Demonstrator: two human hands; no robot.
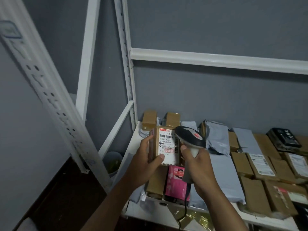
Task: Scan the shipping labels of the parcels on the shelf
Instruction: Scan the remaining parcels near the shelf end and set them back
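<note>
At the centre of the frame the left hand (146, 161) grips a small brown parcel (164, 145) upright above the shelf (133, 142), its shipping label (167, 142) facing the camera. The right hand (195, 161) holds the scanner (190, 136) just right of it, the head overlapping the label's right edge (long axis vertical), so the scan turns on aiming leftward
</note>
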